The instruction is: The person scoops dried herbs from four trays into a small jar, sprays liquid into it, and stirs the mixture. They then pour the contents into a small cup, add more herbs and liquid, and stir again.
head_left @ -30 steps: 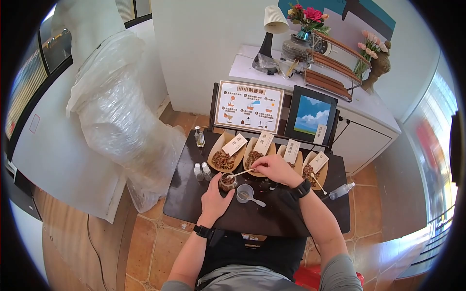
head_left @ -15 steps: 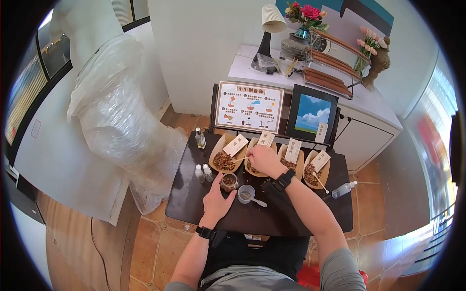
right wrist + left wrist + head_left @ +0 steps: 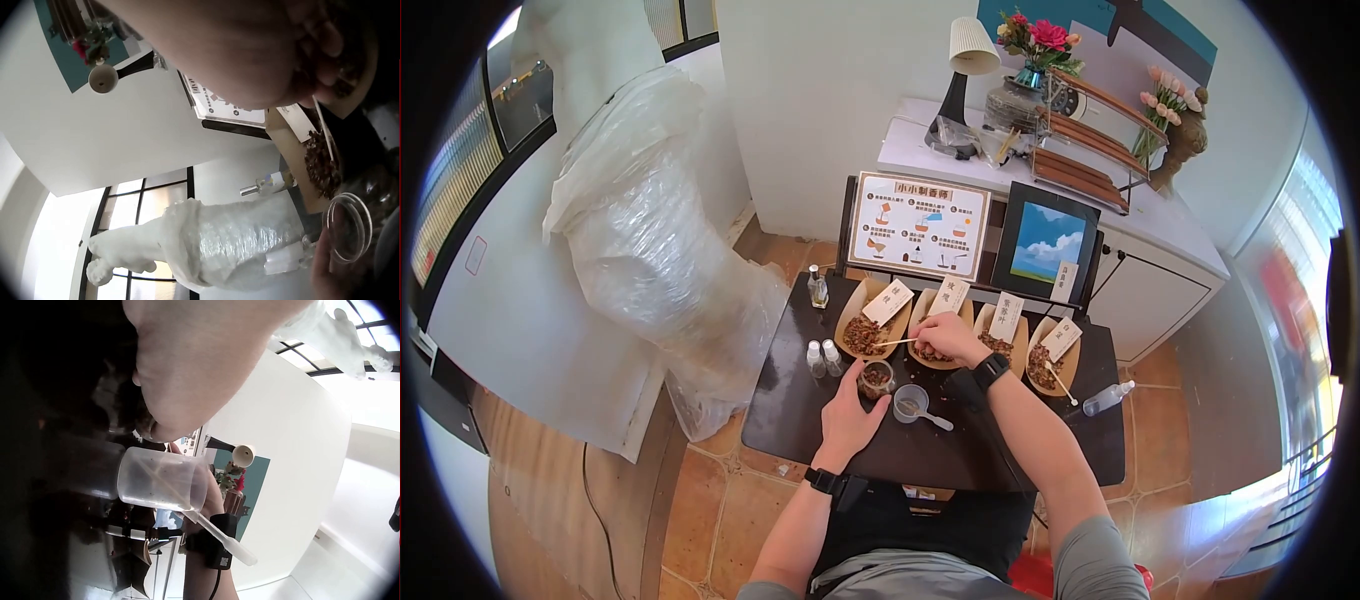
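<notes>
Grey short-sleeved tee, dark trousers, black wrist-cam straps on both wrists w/ thin black cable along right forearm.

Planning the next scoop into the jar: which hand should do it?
Right. The right hand already pinches the stick over the trays of dried bits, beside the jar. The left hand grips the jar, so it likely just steadies.

the right hand [image 3: 945, 337] has drawn the wooden spoon [image 3: 894, 343] back from the second tray [image 3: 924, 352] toward the jar [image 3: 875, 379].
</notes>
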`<state>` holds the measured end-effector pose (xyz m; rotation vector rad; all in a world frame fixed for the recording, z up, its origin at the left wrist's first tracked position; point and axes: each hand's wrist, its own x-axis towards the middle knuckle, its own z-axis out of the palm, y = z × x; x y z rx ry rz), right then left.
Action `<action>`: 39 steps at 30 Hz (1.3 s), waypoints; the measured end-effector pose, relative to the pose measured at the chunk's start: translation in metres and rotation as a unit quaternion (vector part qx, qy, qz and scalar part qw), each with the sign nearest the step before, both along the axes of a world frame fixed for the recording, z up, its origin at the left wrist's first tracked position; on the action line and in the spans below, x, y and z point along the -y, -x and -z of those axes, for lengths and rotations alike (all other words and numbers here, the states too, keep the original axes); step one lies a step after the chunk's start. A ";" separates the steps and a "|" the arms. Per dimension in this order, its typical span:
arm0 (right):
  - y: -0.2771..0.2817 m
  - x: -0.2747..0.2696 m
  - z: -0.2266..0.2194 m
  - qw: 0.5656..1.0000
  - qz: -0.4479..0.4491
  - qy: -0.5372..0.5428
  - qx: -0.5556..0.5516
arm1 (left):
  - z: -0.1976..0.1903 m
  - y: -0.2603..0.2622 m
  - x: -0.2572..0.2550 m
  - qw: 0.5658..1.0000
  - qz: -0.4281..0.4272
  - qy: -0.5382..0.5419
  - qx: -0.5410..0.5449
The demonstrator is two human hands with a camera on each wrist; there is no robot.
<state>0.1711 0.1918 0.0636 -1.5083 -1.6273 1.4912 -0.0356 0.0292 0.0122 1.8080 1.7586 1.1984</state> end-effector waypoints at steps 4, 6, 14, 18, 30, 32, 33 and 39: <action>0.000 0.002 -0.001 0.999 0.007 0.016 -0.030 | 0.000 0.000 0.000 1.000 0.000 -0.003 -0.001; -0.001 0.002 0.000 0.999 0.020 0.015 -0.046 | -0.001 0.000 0.000 1.000 -0.001 -0.006 -0.002; -0.005 0.008 -0.007 0.971 -0.022 -0.222 0.089 | 0.003 0.000 -0.001 1.000 0.000 -0.011 -0.003; 0.000 0.014 -0.009 0.940 -0.079 -0.298 0.146 | 0.004 0.000 -0.001 1.000 0.000 -0.018 -0.005; 0.007 0.012 0.002 0.932 -0.040 -0.324 0.159 | 0.002 -0.001 0.000 1.000 -0.005 -0.010 -0.002; 0.006 0.013 0.002 0.931 -0.026 -0.322 0.170 | 0.004 0.000 -0.001 1.000 -0.005 -0.017 -0.001; 0.006 0.016 -0.003 0.930 -0.011 -0.319 0.182 | 0.004 0.000 -0.001 1.000 -0.004 -0.023 0.001; 0.001 0.009 -0.004 0.882 0.003 -0.414 0.224 | -0.002 -0.001 0.000 1.000 -0.001 0.009 0.010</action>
